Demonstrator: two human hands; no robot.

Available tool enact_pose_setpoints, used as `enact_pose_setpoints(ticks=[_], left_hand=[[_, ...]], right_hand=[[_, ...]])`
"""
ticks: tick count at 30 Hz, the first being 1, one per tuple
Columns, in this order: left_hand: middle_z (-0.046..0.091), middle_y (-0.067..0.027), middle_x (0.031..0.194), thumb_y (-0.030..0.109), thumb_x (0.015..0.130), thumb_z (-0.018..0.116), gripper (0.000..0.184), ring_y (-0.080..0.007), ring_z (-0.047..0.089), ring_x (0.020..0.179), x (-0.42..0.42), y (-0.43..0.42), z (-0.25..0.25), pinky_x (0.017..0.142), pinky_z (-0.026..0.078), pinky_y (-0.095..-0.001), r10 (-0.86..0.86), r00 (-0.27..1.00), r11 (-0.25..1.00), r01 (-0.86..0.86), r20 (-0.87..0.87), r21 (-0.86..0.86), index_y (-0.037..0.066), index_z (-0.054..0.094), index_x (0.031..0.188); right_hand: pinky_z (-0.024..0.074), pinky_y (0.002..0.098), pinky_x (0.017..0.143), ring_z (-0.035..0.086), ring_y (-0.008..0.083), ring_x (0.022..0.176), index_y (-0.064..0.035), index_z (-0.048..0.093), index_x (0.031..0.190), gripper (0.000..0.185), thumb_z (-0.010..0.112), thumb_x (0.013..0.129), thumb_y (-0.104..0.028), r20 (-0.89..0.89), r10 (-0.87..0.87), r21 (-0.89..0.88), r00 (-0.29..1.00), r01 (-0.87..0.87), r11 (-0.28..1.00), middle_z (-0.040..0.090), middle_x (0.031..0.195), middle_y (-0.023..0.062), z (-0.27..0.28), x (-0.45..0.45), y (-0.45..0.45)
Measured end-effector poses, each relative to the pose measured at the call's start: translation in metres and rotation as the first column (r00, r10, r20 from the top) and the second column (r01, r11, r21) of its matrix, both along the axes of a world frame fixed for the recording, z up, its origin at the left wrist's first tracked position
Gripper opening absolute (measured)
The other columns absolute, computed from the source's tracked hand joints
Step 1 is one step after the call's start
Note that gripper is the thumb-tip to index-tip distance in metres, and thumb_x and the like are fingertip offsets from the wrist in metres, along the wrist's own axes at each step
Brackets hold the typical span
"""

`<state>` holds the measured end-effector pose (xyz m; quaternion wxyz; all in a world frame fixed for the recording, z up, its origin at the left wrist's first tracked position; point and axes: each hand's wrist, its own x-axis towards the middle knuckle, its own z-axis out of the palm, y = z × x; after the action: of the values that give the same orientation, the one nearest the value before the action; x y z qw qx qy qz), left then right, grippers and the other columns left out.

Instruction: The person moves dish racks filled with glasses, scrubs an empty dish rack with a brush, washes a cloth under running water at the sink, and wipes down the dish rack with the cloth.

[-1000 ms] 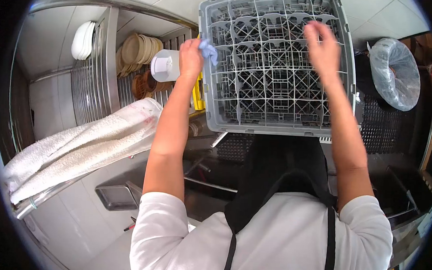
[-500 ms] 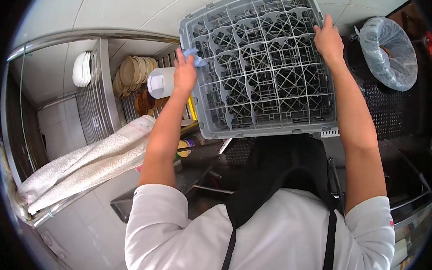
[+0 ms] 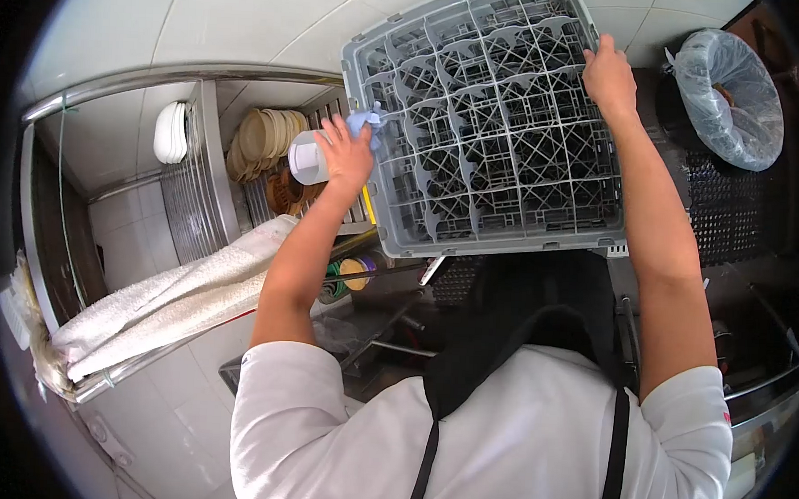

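A grey plastic dishwasher rack point(image 3: 498, 240) with square compartments is in front of me, slightly turned. No glasses or dishes show in its compartments. My right hand point(image 3: 610, 79) grips its upper right rim, fingers bent over the edge. At the left rim, my left hand point(image 3: 346, 152) has its fingers spread outward, while the thumb side presses a crumpled light-blue cloth point(image 3: 362, 121) against the rack. Just left of that hand is a translucent white container point(image 3: 307, 159), partly covered by the fingers.
Left, a metal slatted shelf point(image 3: 192, 200) carries white bowls point(image 3: 170, 134) and stacked beige plates point(image 3: 260, 141). A white towel point(image 3: 179, 284) lies over its front rail. A bin lined with clear plastic point(image 3: 731, 99) stands right, near a black perforated mat point(image 3: 727, 210).
My left hand has slid slightly down along the rim, with its fingers spreading and the blue cloth changing shape. The view has shifted a little; my right hand keeps its grip.
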<state>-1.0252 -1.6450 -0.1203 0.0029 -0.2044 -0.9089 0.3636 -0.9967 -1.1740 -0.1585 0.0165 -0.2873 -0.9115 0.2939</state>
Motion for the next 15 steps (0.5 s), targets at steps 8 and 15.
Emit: enact_pose_setpoints(ticks=[8, 15], left_hand=[[0.024, -0.0293, 0.153, 0.025, 0.093, 0.046, 0.042, -0.0515, 0.018, 0.141, -0.003, 0.010, 0.025, 0.104, 0.016, -0.0734, 0.028, 0.989, 1.000, -0.026, 0.143, -0.014, 0.025, 0.053, 0.134], [0.018, -0.0166, 0.160, 0.026, 0.094, 0.044, 0.042, -0.0355, 0.009, 0.149, 0.040, 0.020, 0.019, 0.113, 0.007, -0.0657, -0.002, 0.975, 0.984, 0.041, 0.221, -0.173, 0.011, 0.055, 0.132]], right_hand=[[0.0465, 0.0545, 0.089, 0.057, 0.0459, 0.107, -0.0067, 0.049, 0.118, 0.030, 0.050, 0.097, -0.029, 0.015, -0.022, -0.059, 1.000, 0.023, 0.998, 0.058, 0.114, 0.0261, 0.006, 0.002, 0.001], [0.0461, 0.0539, 0.088, 0.055, 0.0465, 0.106, -0.0042, 0.051, 0.114, 0.028, 0.052, 0.096, -0.026, -0.048, 0.017, -0.005, 0.999, -0.017, 1.000, 0.057, 0.113, 0.0258, 0.000, 0.002, 0.001]])
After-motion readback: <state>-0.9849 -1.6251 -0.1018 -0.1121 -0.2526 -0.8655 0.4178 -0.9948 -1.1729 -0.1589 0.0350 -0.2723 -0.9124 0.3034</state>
